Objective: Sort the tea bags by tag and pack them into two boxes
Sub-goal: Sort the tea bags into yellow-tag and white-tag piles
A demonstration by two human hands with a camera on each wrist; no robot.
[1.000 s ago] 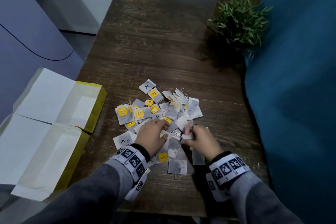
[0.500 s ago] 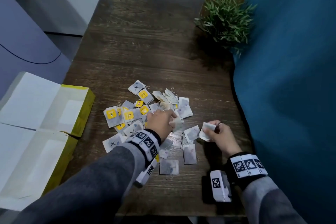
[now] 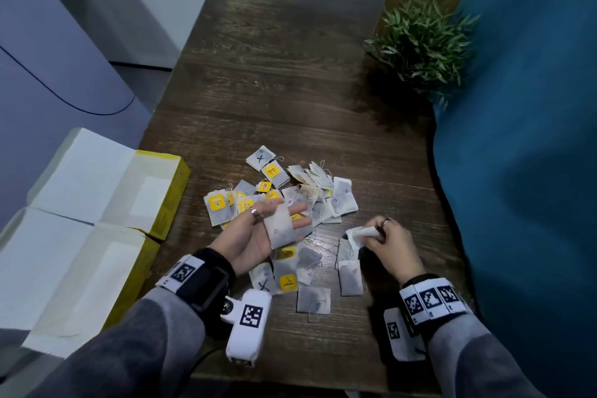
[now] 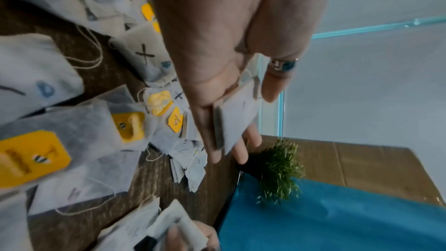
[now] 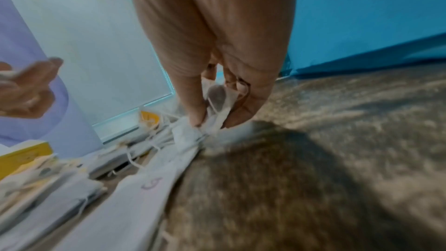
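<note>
L hand [image 3: 255, 236] is palm-up above the near-left part of the tea-bag pile [image 3: 277, 203], w/ a small stack of white bags [image 3: 280, 229] wedged between its fingers; thumb side and ringed finger lie over the stack, other fingertips poke out past it. Left-wrist view shows the same stack [image 4: 235, 121] edge-on, clamped between fingers, so that hand is grasping it, not loose.

R hand [image 3: 392, 244] sits at the pile's right edge, just above the table [image 3: 290, 81], fingers curled and pinching a crumpled white tea bag [image 3: 360, 234] between thumb and fingertips. Right-wrist view: bag [image 5: 217, 110] bunched in the pinch, its lower end touching other bags lying on the wood.

Pile itself: loose bags spread on the dark wood between and beyond both hands, some w/ yellow tags [image 3: 215, 202], some white w/ a pen X [image 3: 259, 157] or a small blue mark. A few lie nearer the body, incl. one flat bag [image 3: 314, 299] between the two wrists.

Two open boxes w/ yellow sides, far box [image 3: 171, 200] and near box [image 3: 135, 281], stand side by side at the table's left edge, well apart from R hand, near L forearm. Insides look white; can't tell if any bags are in them.

Small green plant [image 3: 420, 42] at the far right of the table, by a blue surface [image 3: 517, 171].
</note>
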